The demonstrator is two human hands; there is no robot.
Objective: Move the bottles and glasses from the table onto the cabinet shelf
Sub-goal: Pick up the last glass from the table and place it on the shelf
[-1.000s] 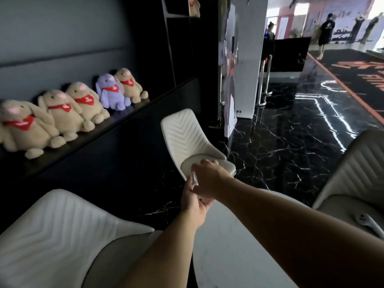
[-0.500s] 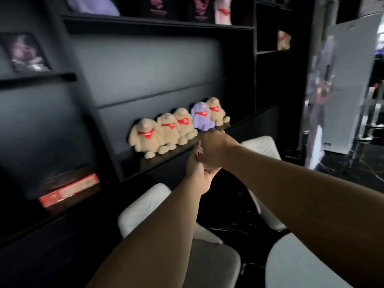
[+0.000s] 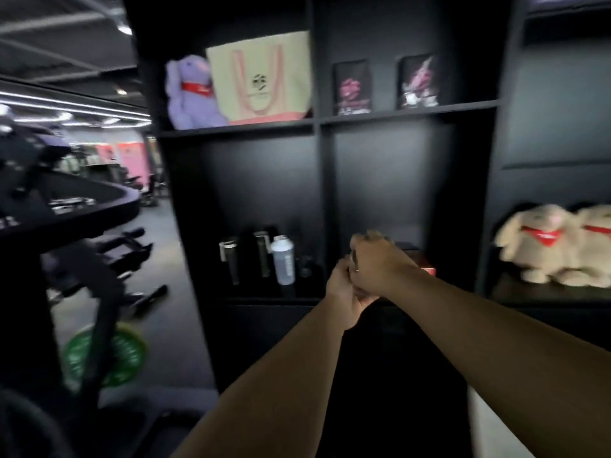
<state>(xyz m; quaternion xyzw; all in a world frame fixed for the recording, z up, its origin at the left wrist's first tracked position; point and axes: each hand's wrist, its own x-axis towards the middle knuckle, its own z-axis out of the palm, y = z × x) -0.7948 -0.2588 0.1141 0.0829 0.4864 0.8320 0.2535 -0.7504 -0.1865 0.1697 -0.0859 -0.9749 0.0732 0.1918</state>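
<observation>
Head view: bottles (image 3: 264,259), seemingly shelved.

The black cabinet (image 3: 322,180) fills the middle of the view. On its lower shelf (image 3: 264,297), at about 9 o'clock from centre, stand dark bottles (image 3: 246,256) and one grey bottle (image 3: 283,260), close together and upright. The upper shelf (image 3: 236,129) at 11 o'clock carries a purple plush rabbit (image 3: 190,92) touching a cream tote bag (image 3: 261,77). At 3 o'clock a ledge (image 3: 545,294) bears beige plush rabbits (image 3: 549,241)
</observation>
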